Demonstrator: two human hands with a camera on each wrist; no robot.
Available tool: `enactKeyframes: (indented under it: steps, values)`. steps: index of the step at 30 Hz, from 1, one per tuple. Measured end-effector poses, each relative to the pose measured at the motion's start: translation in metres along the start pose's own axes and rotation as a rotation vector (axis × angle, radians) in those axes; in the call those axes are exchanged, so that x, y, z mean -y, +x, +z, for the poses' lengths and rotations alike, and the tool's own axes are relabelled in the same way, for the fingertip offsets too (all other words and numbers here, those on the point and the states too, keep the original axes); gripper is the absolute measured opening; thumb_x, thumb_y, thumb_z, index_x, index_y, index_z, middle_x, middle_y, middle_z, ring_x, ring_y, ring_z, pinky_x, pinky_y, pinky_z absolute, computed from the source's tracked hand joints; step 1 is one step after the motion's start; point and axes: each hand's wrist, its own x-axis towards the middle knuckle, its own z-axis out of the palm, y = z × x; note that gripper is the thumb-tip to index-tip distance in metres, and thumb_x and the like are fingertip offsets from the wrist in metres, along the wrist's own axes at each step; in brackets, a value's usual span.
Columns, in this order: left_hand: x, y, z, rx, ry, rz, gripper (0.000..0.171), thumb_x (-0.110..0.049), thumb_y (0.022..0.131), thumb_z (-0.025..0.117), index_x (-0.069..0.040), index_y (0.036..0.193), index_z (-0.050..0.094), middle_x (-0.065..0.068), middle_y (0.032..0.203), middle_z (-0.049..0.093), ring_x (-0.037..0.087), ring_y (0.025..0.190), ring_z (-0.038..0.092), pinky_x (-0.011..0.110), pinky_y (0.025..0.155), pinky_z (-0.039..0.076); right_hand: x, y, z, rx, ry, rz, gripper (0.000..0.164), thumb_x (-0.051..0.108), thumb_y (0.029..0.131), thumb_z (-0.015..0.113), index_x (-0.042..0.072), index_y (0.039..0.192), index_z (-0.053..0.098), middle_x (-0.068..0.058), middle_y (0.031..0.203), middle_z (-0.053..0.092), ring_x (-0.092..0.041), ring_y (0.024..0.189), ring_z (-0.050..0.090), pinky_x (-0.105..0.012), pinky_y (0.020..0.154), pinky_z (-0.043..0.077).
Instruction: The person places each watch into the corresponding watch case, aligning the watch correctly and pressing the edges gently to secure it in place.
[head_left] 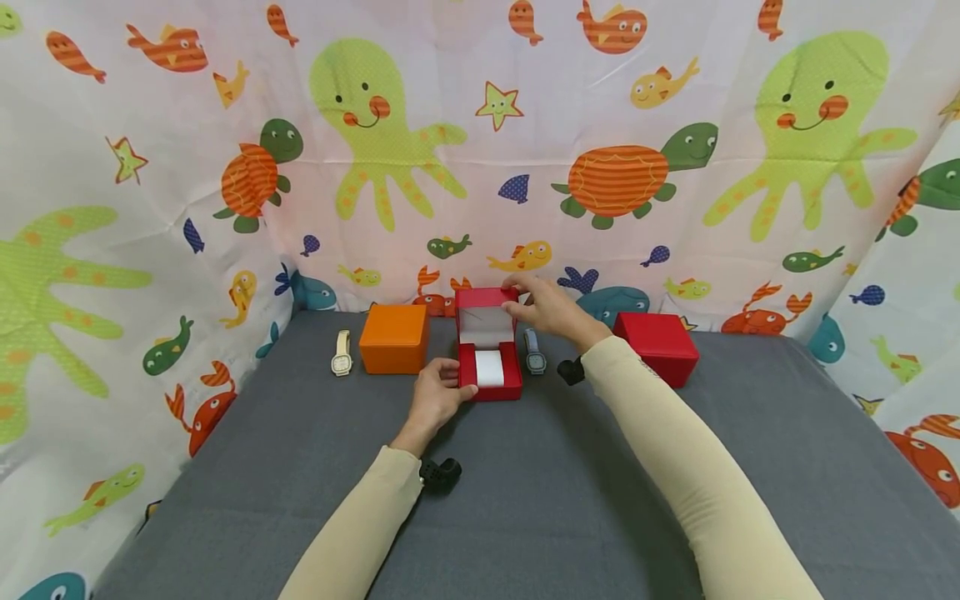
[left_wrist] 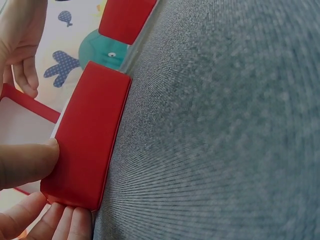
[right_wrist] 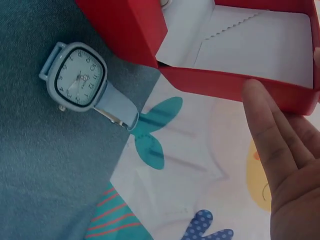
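A red watch box stands with its lid raised, a white cushion in its base. My left hand grips the base at the front left corner. In the left wrist view its thumb lies on the front wall and its fingers curl at the side. My right hand holds the raised lid by its right edge. Beside the box, at the right, lies a light blue watch, face up. A small metallic bit shows at the top edge of the right wrist view; I cannot tell what it is.
Left of the red box stands an orange box, with a cream watch farther left. A second, shut red box is beyond my right forearm. Behind the grey tabletop hangs a curtain with sea animals.
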Motion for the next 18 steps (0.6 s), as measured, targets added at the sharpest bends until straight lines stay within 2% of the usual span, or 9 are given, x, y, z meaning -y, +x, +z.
enactKeyframes:
  steps: [4, 11, 18]
  values:
    - [-0.0007, 0.0001, 0.0006, 0.0, 0.005, -0.005, 0.049, -0.013, 0.078, 0.08, -0.005, 0.12, 0.056, 0.012, 0.113, 0.06, 0.029, 0.103, 0.06, 0.039, 0.084, 0.054, -0.0009, 0.0016, 0.0012, -0.028, 0.003, 0.011, 0.04, 0.032, 0.094, 0.061, 0.017, 0.13, 0.053, -0.011, 0.129, 0.057, -0.029, 0.102, 0.06, -0.04, 0.079, 0.054]
    - [-0.0006, 0.0, 0.0008, -0.006, 0.008, -0.01, 0.048, -0.012, 0.077, 0.08, -0.006, 0.119, 0.057, 0.012, 0.113, 0.06, 0.029, 0.102, 0.06, 0.039, 0.085, 0.053, -0.0014, 0.0034, 0.0028, -0.025, 0.036, 0.059, 0.041, 0.034, 0.094, 0.06, 0.02, 0.131, 0.052, -0.012, 0.13, 0.056, -0.026, 0.097, 0.059, -0.037, 0.076, 0.054]
    - [-0.0007, -0.0003, 0.0006, -0.01, 0.0, -0.014, 0.048, -0.013, 0.077, 0.08, -0.006, 0.119, 0.057, 0.012, 0.113, 0.06, 0.029, 0.102, 0.06, 0.039, 0.085, 0.054, -0.0028, 0.0039, 0.0045, -0.038, 0.013, 0.036, 0.042, 0.034, 0.096, 0.058, 0.019, 0.133, 0.05, -0.012, 0.129, 0.056, -0.026, 0.097, 0.059, -0.038, 0.078, 0.054]
